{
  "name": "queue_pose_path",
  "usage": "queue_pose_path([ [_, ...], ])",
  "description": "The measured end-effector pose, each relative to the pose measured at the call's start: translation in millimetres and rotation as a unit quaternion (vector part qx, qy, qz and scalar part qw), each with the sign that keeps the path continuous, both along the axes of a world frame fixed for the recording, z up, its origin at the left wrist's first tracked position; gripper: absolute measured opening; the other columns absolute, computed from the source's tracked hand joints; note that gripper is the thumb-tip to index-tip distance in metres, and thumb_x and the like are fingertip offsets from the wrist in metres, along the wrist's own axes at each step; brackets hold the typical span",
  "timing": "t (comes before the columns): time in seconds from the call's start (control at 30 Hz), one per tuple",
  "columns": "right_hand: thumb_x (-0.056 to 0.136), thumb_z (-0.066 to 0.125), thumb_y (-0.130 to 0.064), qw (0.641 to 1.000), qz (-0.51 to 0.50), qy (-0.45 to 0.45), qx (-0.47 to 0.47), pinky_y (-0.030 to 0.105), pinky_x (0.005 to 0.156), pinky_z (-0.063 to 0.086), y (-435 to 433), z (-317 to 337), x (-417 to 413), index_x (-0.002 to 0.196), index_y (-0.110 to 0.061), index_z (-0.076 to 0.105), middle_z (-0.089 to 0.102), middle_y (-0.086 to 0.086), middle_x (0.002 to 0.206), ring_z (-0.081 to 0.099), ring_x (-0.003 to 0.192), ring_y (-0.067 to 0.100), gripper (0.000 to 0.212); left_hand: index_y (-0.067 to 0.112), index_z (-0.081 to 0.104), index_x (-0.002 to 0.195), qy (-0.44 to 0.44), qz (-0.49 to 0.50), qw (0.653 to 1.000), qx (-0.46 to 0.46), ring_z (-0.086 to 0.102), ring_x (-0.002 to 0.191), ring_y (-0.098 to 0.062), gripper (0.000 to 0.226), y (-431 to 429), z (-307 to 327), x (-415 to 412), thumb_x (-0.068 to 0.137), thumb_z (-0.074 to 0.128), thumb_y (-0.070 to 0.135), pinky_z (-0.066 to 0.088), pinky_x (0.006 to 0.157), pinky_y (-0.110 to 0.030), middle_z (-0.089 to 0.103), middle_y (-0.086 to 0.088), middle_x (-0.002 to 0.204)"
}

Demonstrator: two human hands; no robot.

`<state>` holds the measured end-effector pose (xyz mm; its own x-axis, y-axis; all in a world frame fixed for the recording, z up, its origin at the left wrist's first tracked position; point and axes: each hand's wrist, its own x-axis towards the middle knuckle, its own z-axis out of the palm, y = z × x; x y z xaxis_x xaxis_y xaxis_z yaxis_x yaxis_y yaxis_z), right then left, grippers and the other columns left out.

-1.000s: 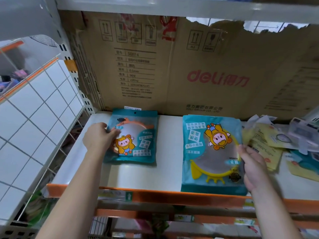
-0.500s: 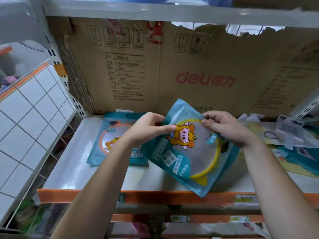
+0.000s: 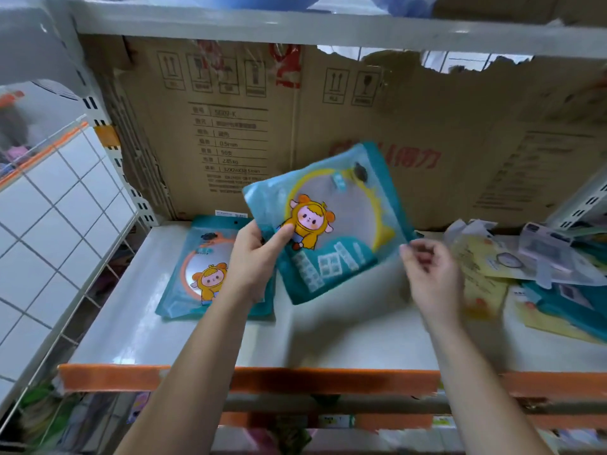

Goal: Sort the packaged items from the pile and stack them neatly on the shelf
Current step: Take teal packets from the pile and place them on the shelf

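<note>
Two teal glossy plastic packets: the flat packet point(image 3: 203, 277) lies on the white shelf point(image 3: 328, 336); the tilted packet point(image 3: 331, 224) hangs just above-right of it. Left hand point(image 3: 253, 257) pinches its edge; right hand point(image 3: 430, 274) curls at its corner, grip unclear. Looks light, floppy, slick: take the sealed border. Open room right of the flat packet.

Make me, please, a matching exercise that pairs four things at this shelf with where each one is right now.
Things:
1. yellow-ring packet
2. orange-ring packet
3. pile of mixed packets
4. printed cardboard

Places:
A. lying flat on the left of the shelf
B. standing upright along the back of the shelf
C. held up, tilted, in the left hand
D. heaped on the right of the shelf

Pairs: 1-C, 2-A, 3-D, 4-B
</note>
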<state>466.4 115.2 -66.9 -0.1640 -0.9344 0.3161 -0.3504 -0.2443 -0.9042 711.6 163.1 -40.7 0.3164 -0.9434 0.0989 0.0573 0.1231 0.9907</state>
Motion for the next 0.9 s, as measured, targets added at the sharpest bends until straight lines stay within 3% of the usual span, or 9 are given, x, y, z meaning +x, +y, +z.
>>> queue_pose_path([
  [0.07,0.096,0.058,-0.020,0.979,0.082,-0.112,0.151,0.026,0.064,0.054,11.1,-5.7,17.9,0.105,-0.013,0.060,0.069,0.006,0.089,0.067,0.069,0.005,0.011,0.006,0.062,0.112,0.071,0.030,0.997,0.006,0.069,0.100,-0.033,0.027,-0.1,-9.8,-10.3,0.091,0.067,0.023,0.057,0.080,-0.051,0.074,-0.009,0.102],
  [0.13,0.098,0.052,-0.025,0.944,0.151,-0.193,0.223,0.029,0.069,0.058,16.2,-7.0,36.0,0.112,-0.011,0.059,0.071,0.008,0.098,0.072,0.081,0.014,0.021,0.008,0.059,0.115,0.109,0.038,0.993,0.019,0.066,0.106,-0.037,0.034,0.9,-19.1,-22.1,0.089,0.068,0.028,0.052,0.087,-0.056,0.072,-0.012,0.109],
  [0.3,0.099,0.050,-0.015,0.900,0.164,-0.335,0.224,0.038,0.085,0.056,10.5,-5.2,57.0,0.114,-0.009,0.059,0.070,0.010,0.112,0.068,0.103,0.021,0.019,0.008,0.062,0.113,0.098,0.025,0.995,0.024,0.070,0.094,-0.018,0.020,9.1,-32.0,-39.4,0.095,0.060,0.016,0.057,0.070,-0.028,0.075,-0.002,0.102],
  [0.37,0.099,0.049,-0.011,0.893,0.160,-0.353,0.230,0.042,0.089,0.055,4.5,-3.8,51.7,0.112,-0.006,0.060,0.069,0.014,0.112,0.067,0.102,0.024,0.019,0.007,0.065,0.110,0.067,0.024,0.997,0.027,0.071,0.095,-0.020,0.017,14.1,-36.7,-32.6,0.095,0.060,0.014,0.057,0.070,-0.026,0.075,-0.003,0.101],
  [0.43,0.099,0.049,-0.011,0.901,0.145,-0.331,0.240,0.042,0.086,0.056,-4.2,-4.0,41.2,0.112,-0.004,0.060,0.069,0.014,0.110,0.067,0.099,0.025,0.019,0.010,0.067,0.110,0.014,0.031,0.999,0.033,0.071,0.096,-0.022,0.017,22.7,-41.0,-20.4,0.095,0.061,0.015,0.058,0.075,-0.029,0.075,-0.005,0.100],
  [0.53,0.099,0.050,-0.011,0.912,0.132,-0.273,0.276,0.045,0.082,0.056,-17.7,-6.7,24.4,0.107,-0.005,0.063,0.070,0.015,0.105,0.068,0.095,0.028,0.017,0.018,0.067,0.117,-0.212,0.055,0.975,0.038,0.066,0.097,-0.007,0.024,40.3,-51.8,3.1,0.097,0.060,0.028,0.055,0.081,-0.023,0.071,0.006,0.105],
  [0.7,0.099,0.051,-0.011,0.913,0.144,-0.107,0.366,0.038,0.070,0.057,-24.8,-20.5,11.5,0.103,-0.001,0.064,0.072,0.015,0.095,0.071,0.087,0.027,0.016,0.008,0.070,0.107,-0.549,0.084,0.831,0.020,0.065,0.089,-0.026,0.038,61.1,-72.8,38.3,0.094,0.046,0.035,0.050,0.074,-0.033,0.071,-0.008,0.102],
  [0.8,0.099,0.052,-0.012,0.906,0.148,-0.061,0.392,0.038,0.071,0.058,-21.7,-28.5,15.9,0.104,-0.001,0.063,0.073,0.014,0.094,0.072,0.085,0.025,0.016,0.009,0.069,0.106,-0.602,0.080,0.791,0.071,0.065,0.092,-0.030,0.044,70.5,-81.6,44.4,0.094,0.037,0.038,0.052,0.075,-0.042,0.070,-0.009,0.103],
  [0.9,0.098,0.054,-0.015,0.914,0.128,-0.043,0.383,0.039,0.072,0.059,-22.9,-32.7,22.4,0.104,-0.006,0.062,0.072,0.012,0.095,0.072,0.085,0.025,0.013,0.012,0.070,0.106,-0.614,0.083,0.781,0.076,0.064,0.096,-0.029,0.043,78.8,-89.2,39.9,0.092,0.038,0.037,0.051,0.078,-0.043,0.070,-0.007,0.106],
])
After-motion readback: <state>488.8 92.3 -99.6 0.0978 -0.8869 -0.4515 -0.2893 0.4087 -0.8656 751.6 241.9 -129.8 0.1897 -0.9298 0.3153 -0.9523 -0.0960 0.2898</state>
